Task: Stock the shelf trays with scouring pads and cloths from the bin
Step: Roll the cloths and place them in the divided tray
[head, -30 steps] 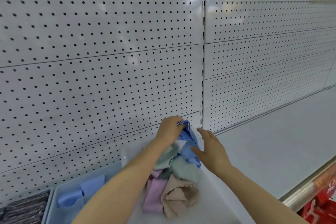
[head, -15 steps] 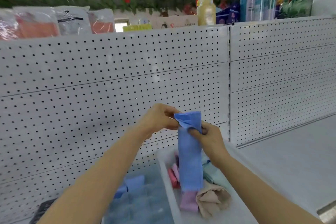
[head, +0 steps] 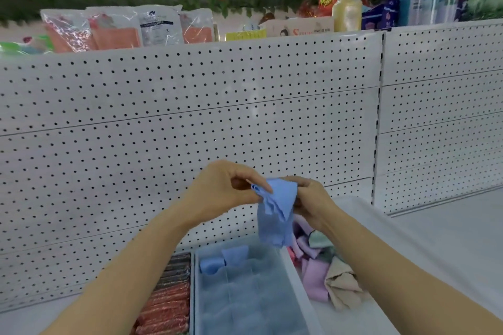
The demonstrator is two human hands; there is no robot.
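My left hand (head: 220, 193) and right hand (head: 313, 204) both pinch the top of a blue cloth (head: 275, 212), hanging above the clear tray (head: 245, 294). White shelf (head: 449, 239), pegboard back wall (head: 190, 122). Bin (head: 351, 318) of cloths on the right; scouring pads (head: 168, 299) on the left.

From my feed, the blue cloth (head: 276, 215) hides the right hand's (head: 313, 202) fingertips, the clear tray (head: 292, 288) and scouring pads (head: 168, 304) run off the bottom edge.
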